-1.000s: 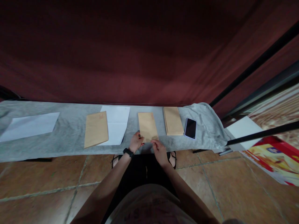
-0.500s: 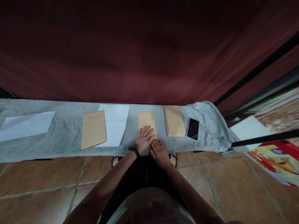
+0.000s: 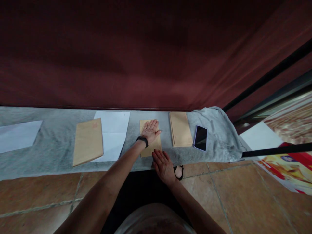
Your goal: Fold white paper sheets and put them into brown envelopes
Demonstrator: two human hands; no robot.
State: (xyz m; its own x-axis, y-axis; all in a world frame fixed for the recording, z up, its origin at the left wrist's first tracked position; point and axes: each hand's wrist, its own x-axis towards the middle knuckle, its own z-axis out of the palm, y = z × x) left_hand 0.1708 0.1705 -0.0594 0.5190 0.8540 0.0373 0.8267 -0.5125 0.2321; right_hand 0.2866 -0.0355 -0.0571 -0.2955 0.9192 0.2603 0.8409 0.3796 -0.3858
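Note:
A brown paper envelope (image 3: 147, 151) lies on the grey cloth straight in front of me. My left hand (image 3: 150, 130), with a black band at the wrist, rests flat on its upper part, fingers stretched out and thumb apart. At the envelope's lower right corner is my right hand (image 3: 164, 165), its fingers extended and touching the edge. Both palms face down and neither grips anything. To the right sits a small stack of brown envelopes (image 3: 181, 130). On the left another brown envelope (image 3: 88, 141) partly covers a white sheet of paper (image 3: 114, 131).
A phone (image 3: 201, 138) lies right of the stack. Another white sheet (image 3: 19, 135) is at the far left of the cloth-covered bench (image 3: 58, 126). A dark red curtain (image 3: 146, 87) hangs behind. At the right are a black bar (image 3: 278, 150) and a printed box (image 3: 290, 169).
My left hand has slid up the envelope, away from my body. My right hand stays by the lower right corner. The view has shifted slightly.

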